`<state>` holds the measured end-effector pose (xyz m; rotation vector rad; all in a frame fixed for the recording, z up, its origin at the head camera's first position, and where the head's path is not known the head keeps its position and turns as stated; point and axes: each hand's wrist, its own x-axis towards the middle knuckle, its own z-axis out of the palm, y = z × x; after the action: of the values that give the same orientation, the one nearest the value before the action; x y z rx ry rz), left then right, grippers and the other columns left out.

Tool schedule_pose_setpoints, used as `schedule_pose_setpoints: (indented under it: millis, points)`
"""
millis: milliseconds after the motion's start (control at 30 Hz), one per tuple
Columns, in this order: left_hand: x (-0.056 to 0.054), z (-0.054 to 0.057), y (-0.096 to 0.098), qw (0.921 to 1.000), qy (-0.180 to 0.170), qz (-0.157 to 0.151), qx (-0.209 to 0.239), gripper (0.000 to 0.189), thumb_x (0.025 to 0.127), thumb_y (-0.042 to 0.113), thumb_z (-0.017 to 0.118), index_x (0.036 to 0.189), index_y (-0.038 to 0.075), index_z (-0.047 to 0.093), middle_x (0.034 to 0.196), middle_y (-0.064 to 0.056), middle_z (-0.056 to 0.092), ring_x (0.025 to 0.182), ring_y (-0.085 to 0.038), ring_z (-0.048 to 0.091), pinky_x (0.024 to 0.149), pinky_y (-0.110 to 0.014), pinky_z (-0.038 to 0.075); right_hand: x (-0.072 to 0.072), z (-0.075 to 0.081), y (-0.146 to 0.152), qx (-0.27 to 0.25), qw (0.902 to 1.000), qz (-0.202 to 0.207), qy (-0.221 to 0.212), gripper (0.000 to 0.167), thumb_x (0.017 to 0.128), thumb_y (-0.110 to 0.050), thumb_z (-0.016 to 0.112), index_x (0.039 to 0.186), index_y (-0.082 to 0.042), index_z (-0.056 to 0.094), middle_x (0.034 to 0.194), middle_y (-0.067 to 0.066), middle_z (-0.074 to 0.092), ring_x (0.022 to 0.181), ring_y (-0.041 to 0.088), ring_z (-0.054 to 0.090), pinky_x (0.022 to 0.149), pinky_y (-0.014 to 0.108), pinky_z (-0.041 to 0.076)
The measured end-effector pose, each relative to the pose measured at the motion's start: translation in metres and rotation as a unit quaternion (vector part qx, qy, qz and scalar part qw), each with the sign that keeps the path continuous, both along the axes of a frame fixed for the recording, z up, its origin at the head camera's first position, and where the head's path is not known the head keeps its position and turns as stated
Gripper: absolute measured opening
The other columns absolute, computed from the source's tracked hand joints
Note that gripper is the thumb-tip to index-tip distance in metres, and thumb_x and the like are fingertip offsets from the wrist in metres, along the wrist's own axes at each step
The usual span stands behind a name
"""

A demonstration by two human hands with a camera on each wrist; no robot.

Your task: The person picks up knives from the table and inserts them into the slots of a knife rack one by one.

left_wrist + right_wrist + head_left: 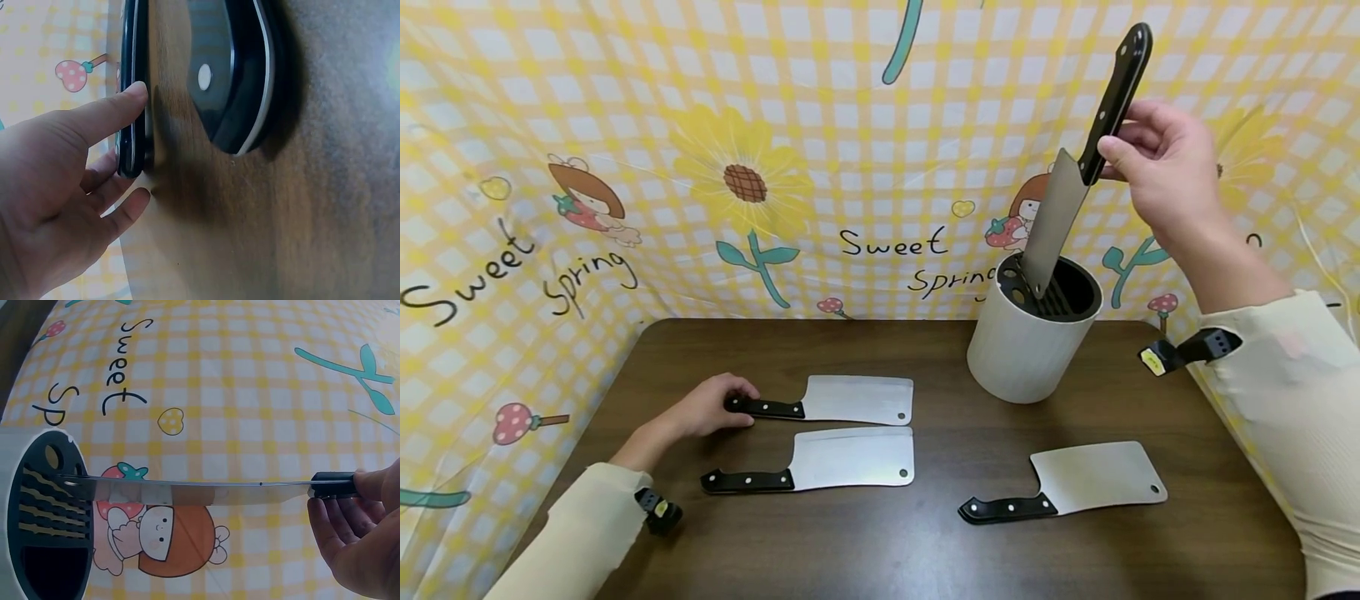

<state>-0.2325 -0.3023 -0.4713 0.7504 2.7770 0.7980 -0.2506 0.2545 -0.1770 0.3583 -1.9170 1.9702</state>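
Observation:
In the head view my right hand (1172, 167) pinches the black handle of a cleaver (1056, 221), raised and tilted above the white knife block (1018, 358). The far end of that blade meets the block's slotted black top (53, 506); how deep it sits I cannot tell. At the left, my left hand (711, 406) pinches the handle end of a second cleaver (857, 398), which lies flat on the table. Thumb and fingers stand on either side of this handle (132, 50) in the left wrist view.
Just nearer than the left-held cleaver lies another cleaver (853, 458), roughly parallel to it. One more cleaver (1097, 477) lies in front of the block at the right. A yellow checked cloth (865, 167) hangs behind the brown table (850, 550).

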Motion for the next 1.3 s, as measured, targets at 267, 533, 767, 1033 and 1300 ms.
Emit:
schedule_pose_setpoints:
  millis: [267, 533, 767, 1033, 1300]
  points:
    - [-0.002, -0.001, 0.003, 0.9999, -0.008, 0.011, -0.002, 0.020, 0.085, 0.010, 0.083, 0.101, 0.006, 0.072, 0.098, -0.004, 0.067, 0.095, -0.024, 0.060, 0.087, -0.048, 0.049, -0.010, -0.010, -0.003, 0.031, 0.9995, -0.012, -0.002, 0.034, 0.095, 0.007, 0.065, 0.128, 0.005, 0.061, 0.094, 0.001, 0.072, 0.087, 0.011, 0.070, 0.071, 0.017, 0.057]
    - [0.000, 0.001, 0.003, 0.9999, -0.010, 0.014, 0.000, 0.016, 0.087, 0.009, 0.081, 0.099, 0.007, 0.070, 0.097, -0.003, 0.066, 0.094, -0.023, 0.059, 0.086, -0.048, 0.049, -0.016, -0.023, -0.006, 0.105, 0.9936, -0.036, -0.019, 0.037, 0.098, 0.003, 0.062, 0.134, 0.007, 0.057, 0.096, -0.005, 0.071, 0.089, 0.007, 0.069, 0.073, 0.015, 0.056]
    - [0.000, 0.001, 0.000, 0.9997, -0.012, 0.023, 0.001, 0.016, 0.090, 0.010, 0.078, 0.099, 0.010, 0.066, 0.099, -0.003, 0.065, 0.096, -0.023, 0.058, 0.088, -0.049, 0.048, -0.019, -0.034, -0.008, 0.159, 0.9858, -0.049, -0.025, 0.036, 0.099, 0.001, 0.062, 0.134, 0.007, 0.057, 0.093, -0.012, 0.069, 0.085, 0.002, 0.068, 0.072, 0.014, 0.055]
    - [0.004, 0.003, -0.002, 0.9997, 0.001, 0.019, 0.016, 0.016, 0.090, 0.009, 0.078, 0.100, 0.010, 0.064, 0.099, -0.002, 0.064, 0.098, -0.022, 0.060, 0.088, -0.049, 0.048, -0.020, -0.057, -0.008, 0.202, 0.9779, -0.044, -0.030, 0.037, 0.101, 0.000, 0.060, 0.136, 0.010, 0.055, 0.097, -0.009, 0.068, 0.087, 0.000, 0.067, 0.075, 0.016, 0.056]
    - [0.006, 0.015, -0.006, 0.9993, -0.016, 0.009, 0.033, 0.015, 0.093, 0.013, 0.076, 0.102, 0.011, 0.065, 0.101, 0.001, 0.064, 0.093, -0.017, 0.056, 0.082, -0.036, 0.047, -0.020, -0.081, -0.006, 0.234, 0.9693, -0.053, -0.053, 0.038, 0.101, -0.002, 0.060, 0.135, 0.012, 0.053, 0.111, 0.012, 0.069, 0.086, -0.005, 0.064, 0.076, 0.016, 0.056]
